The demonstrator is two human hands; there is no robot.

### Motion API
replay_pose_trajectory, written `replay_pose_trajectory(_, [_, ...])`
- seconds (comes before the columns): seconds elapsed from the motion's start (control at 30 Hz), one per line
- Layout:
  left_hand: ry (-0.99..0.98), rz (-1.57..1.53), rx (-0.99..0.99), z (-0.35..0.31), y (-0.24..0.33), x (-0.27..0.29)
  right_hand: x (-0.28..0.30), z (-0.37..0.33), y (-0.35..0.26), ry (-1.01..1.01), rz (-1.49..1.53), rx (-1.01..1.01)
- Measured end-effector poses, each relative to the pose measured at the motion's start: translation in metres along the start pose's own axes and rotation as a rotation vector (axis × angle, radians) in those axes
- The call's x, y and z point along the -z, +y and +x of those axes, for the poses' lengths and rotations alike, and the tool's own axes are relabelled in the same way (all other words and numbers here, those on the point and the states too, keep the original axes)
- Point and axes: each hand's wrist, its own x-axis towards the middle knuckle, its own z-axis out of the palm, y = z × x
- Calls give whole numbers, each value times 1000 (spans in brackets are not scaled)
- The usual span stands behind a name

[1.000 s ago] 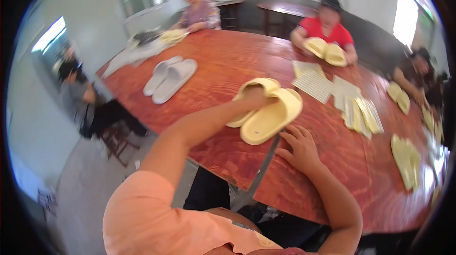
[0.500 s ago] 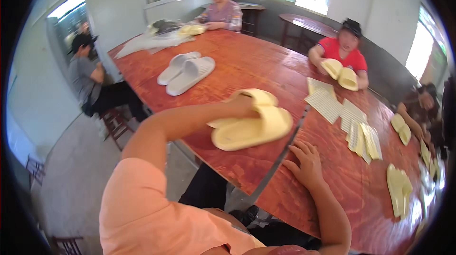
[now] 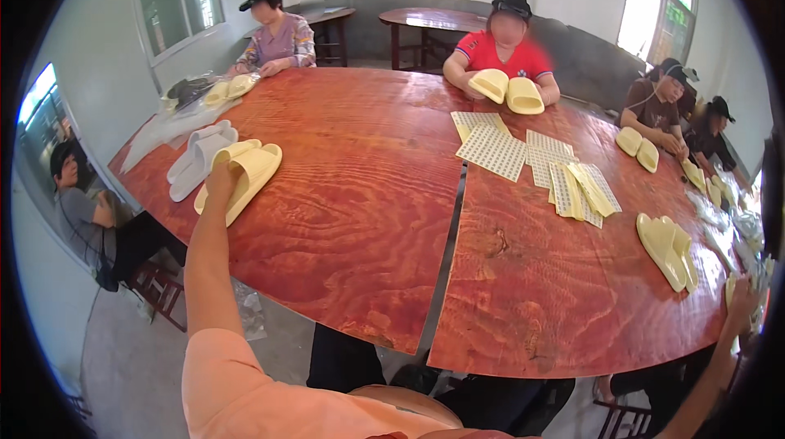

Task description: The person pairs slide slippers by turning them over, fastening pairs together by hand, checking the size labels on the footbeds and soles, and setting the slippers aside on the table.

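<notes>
My left hand (image 3: 219,184) is closed on a pair of pale yellow slide slippers (image 3: 260,166), with its fingers tucked in at the foot openings. That pair is at the left side of the red-brown wooden table (image 3: 352,194), right beside a pair of light grey slippers (image 3: 191,163). At the far right edge of the view my right hand (image 3: 741,306) reaches out to a yellow slipper and clear plastic bags (image 3: 746,230). Its fingers are small and partly hidden there, so their grip is unclear. Another yellow pair (image 3: 666,251) lies near that hand.
Sticker sheets (image 3: 492,151) lie right of centre, past the dark gap (image 3: 446,275) between the table halves. Across the table a person in red (image 3: 509,55) holds yellow slippers (image 3: 523,96). Other people sit at the far left, back left and right. Plastic sheeting (image 3: 159,132) covers the back left.
My left hand has carried the yellow slippers leftward to beside the grey pair. My right hand has left the tabletop near the gap and stretched far right. The view has turned to the right.
</notes>
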Motion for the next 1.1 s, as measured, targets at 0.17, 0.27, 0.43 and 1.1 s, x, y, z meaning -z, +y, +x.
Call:
replay_pose_trajectory(0.17, [142,196,46,12,59,53,27,-245,71,-36,-117,-201])
replay_pose_trajectory(0.27, [190,297,75,4,3,91,0,-186,54,-2,-234,-207])
replay_pose_trajectory(0.43, [62,254,-154,42,54,15,-30,-186,-45,-9,-707,-442])
replay_pose_trajectory(1.1, [-105,182,-529,-60,239,-50,-201,-74,-329,-256,-529,-470])
